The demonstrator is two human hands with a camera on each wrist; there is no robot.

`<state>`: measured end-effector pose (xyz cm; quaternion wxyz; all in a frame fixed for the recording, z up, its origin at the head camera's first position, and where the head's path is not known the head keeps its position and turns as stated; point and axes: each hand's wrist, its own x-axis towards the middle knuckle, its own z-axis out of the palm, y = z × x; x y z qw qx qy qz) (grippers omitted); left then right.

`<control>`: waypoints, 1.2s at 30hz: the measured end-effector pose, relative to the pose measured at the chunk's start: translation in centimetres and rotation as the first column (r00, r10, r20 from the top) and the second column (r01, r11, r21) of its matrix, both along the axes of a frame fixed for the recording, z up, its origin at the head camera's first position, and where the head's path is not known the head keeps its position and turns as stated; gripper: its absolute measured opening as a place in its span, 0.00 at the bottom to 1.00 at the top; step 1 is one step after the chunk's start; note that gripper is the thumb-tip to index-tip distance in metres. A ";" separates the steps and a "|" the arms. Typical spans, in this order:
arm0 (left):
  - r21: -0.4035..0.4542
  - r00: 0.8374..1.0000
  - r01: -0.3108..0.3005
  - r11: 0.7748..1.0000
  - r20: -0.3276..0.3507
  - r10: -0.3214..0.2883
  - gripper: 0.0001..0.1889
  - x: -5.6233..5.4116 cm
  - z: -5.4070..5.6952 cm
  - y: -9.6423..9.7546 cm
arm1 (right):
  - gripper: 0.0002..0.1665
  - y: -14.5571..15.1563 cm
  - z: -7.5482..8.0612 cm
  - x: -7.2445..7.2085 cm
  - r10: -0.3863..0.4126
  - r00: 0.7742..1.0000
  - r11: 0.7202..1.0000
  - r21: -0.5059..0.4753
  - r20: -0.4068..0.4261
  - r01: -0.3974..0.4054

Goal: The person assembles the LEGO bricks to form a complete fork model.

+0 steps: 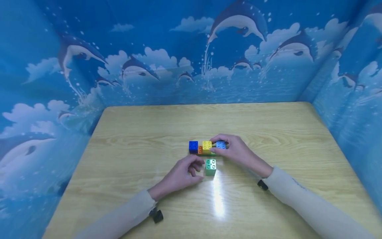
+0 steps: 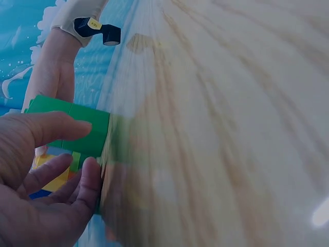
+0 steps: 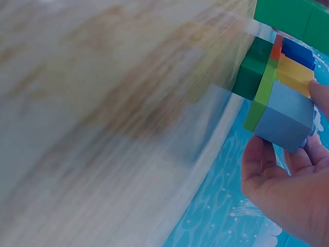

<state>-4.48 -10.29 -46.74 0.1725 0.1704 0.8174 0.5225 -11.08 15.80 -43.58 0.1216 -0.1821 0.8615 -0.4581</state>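
Observation:
A row of toy building blocks stands on the table: a dark blue block (image 1: pixel 193 147), a yellow block (image 1: pixel 207 146) and a light blue block (image 3: pixel 286 116), set on orange and lime pieces with a dark green block (image 3: pixel 254 68) beneath. The right hand (image 1: pixel 235 149) holds the light blue block at the row's right end, fingers behind it and thumb in front by the yellow block. Nearer the person stands a green block stack (image 1: pixel 210 168) with a seam across its side. The left hand (image 1: pixel 182 171) is just left of it, fingers loosely bent and thumb apart, nothing between them.
The wooden table (image 1: pixel 125 139) has a bright light reflection in front of the green stack. A blue dolphin-print curtain (image 1: pixel 167 83) encloses its back and sides. Small black devices (image 1: pixel 157 215) sit at both wrists.

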 end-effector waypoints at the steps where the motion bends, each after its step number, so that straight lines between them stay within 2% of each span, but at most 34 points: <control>1: 0.000 1.000 -0.012 1.000 0.002 0.012 0.23 0.1 0.0 -0.3 | 0.23 0.0 0.0 0.0 0.001 1.000 1.000 0.002 0.000 -0.001; 4: 0.000 0.997 -0.080 0.997 0.004 0.080 0.15 0.3 0.1 -1.2 | 0.23 -0.1 0.0 0.1 0.009 1.000 1.000 0.006 0.002 -0.009; 7: 0.011 0.985 -0.175 0.985 0.003 0.175 0.10 0.3 0.1 -2.1 | 0.24 -0.2 -0.2 0.2 0.020 1.000 1.000 0.016 0.011 -0.020; 10: 0.035 0.965 -0.259 0.965 -0.024 0.260 0.14 -0.1 0.3 -3.0 | 0.28 -0.2 -0.4 0.1 0.026 0.999 1.000 0.010 0.024 -0.026; 13: 0.056 0.950 -0.301 0.952 -0.066 0.305 0.22 -0.8 0.5 -3.7 | 0.36 0.0 -0.7 -0.1 0.030 0.999 1.000 -0.006 0.045 -0.029; 17: 0.017 0.950 -0.294 0.956 -0.108 0.294 0.33 -1.8 0.6 -3.7 | 0.41 0.5 -0.8 -0.4 0.038 0.996 0.999 -0.005 0.077 -0.038; 24: -0.082 0.970 -0.231 0.969 -0.097 0.223 0.41 -3.4 0.5 -2.6 | 0.37 1.1 -0.7 -1.0 0.068 0.992 0.996 0.052 0.103 -0.074; 29: -0.070 0.983 -0.181 0.981 -0.011 0.181 0.36 -4.7 0.8 -1.9 | 0.35 1.0 -1.0 -1.2 0.060 0.982 0.997 0.032 0.177 -0.067; 32: -0.057 0.984 -0.170 0.984 0.042 0.173 0.32 -5.4 0.9 -1.6 | 0.33 1.0 -1.4 -1.2 0.035 0.980 0.999 0.025 0.197 -0.041; 36: -0.079 0.982 -0.171 0.982 0.063 0.176 0.29 -6.0 1.1 -1.4 | 0.31 0.9 -1.7 -1.2 0.001 0.980 1.000 0.026 0.197 -0.007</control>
